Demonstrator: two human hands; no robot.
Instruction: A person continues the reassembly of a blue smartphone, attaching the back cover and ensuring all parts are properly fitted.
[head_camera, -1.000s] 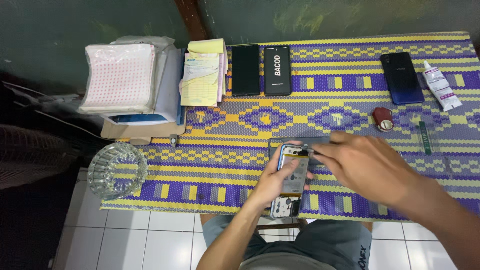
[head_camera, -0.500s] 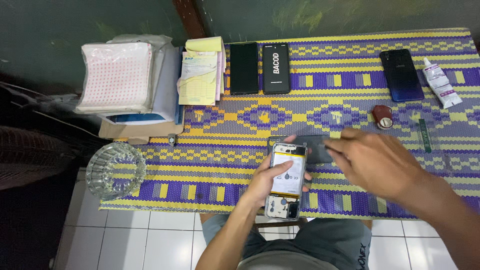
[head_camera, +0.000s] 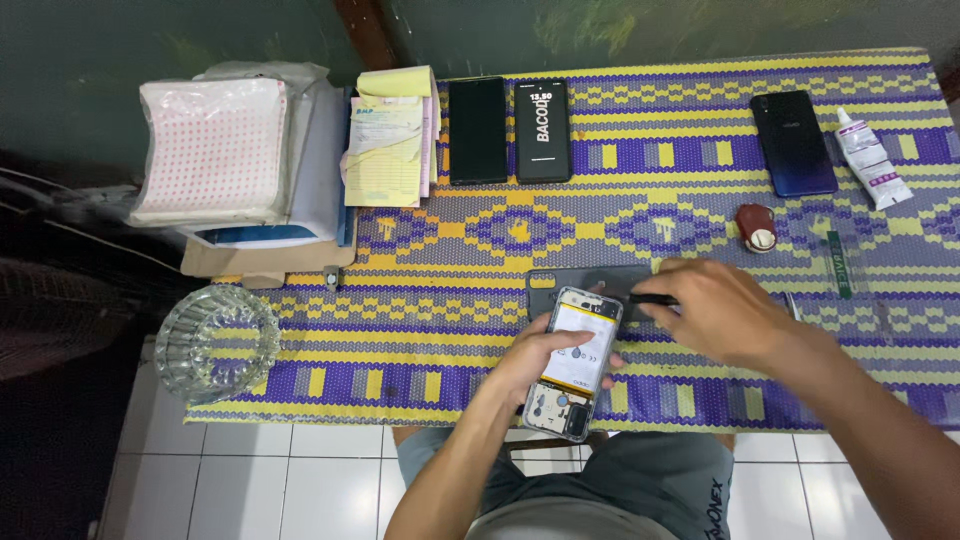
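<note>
My left hand (head_camera: 530, 368) holds an opened phone (head_camera: 583, 345) with its back off, so the white-and-yellow battery and the circuit board show. The phone lies tilted over the mat's near edge. Just beyond it a dark back cover (head_camera: 565, 282) rests flat on the purple-and-yellow woven mat (head_camera: 450, 300). My right hand (head_camera: 715, 312) hovers to the phone's right, its fingers pinched on a slim dark tool (head_camera: 652, 298) whose tip points at the cover and the phone's top edge.
Two black phones (head_camera: 478, 130) (head_camera: 543, 130) and a blue phone (head_camera: 793, 143) lie along the far side. A white glue tube (head_camera: 868, 158), a small red round object (head_camera: 756, 227), receipt pads (head_camera: 388, 140), stacked packets (head_camera: 215, 150) and a glass ashtray (head_camera: 218, 342) sit around.
My left hand has turned the phone and drawn it nearer the mat's front edge. My right hand has come off the phone and shifted right, beside the dark cover.
</note>
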